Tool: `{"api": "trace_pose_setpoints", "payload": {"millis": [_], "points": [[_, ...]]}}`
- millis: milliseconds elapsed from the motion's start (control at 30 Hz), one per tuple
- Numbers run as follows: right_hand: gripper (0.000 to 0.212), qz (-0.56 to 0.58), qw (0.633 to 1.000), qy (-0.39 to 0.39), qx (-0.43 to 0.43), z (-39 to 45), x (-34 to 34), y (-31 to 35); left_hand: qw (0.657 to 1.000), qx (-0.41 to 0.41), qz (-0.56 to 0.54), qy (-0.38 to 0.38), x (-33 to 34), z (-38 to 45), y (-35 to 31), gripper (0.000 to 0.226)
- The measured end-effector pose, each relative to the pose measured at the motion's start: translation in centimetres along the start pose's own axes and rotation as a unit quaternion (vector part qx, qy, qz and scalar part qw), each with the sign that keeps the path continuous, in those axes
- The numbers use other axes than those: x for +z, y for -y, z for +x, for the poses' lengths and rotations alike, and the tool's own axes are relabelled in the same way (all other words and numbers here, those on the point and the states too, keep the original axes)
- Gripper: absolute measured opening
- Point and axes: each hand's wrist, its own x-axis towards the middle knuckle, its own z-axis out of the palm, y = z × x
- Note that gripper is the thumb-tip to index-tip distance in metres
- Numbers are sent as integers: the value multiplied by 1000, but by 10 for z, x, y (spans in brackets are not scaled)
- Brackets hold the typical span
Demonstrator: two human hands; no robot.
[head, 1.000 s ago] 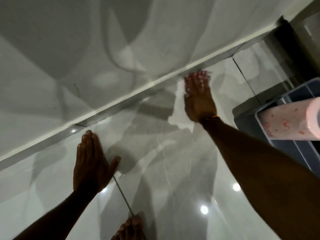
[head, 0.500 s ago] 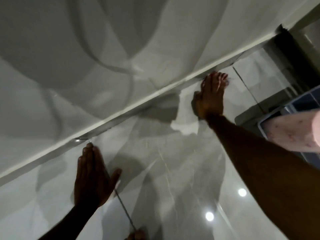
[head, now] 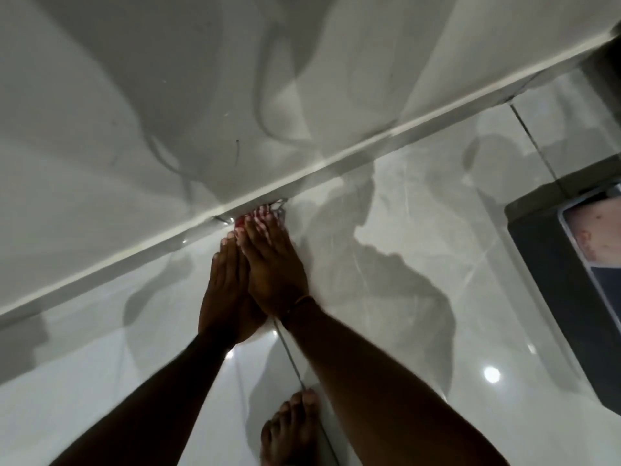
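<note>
Observed: left hand (head: 228,290) and right hand (head: 274,264) lie flat on the glossy pale marble floor tile (head: 403,264), right partly over left. Grip apart on both: fingers straight, holding nothing. Fingertips sit just beside the white wall skirting (head: 336,159); detail there is blurred.

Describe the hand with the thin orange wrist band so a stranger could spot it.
On the glossy pale marble-look floor tiles, follow the white skirting strip to where two flat hands meet. The right hand lies over the left hand; only it has a thin orange wrist band.
</note>
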Motion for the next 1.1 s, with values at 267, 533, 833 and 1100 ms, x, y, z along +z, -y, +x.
{"api": "trace_pose_setpoints", "payload": {"millis": [267,533,833,1100], "points": [[61,116,985,125,-21,-16,-95,3,996,35,-3,79,-75,-50,-6,114],[77,195,937,-54,285,-192,-216,36,978,185,10,99,-192,-60,-130,106],[56,116,805,-328,480,-345,-367,-46,913,404,12,64,-208,-19,-308,98],[50,1,762,-377,527,-366,-412,-205,819,570,66,22,-121,38,-430,103]]}}
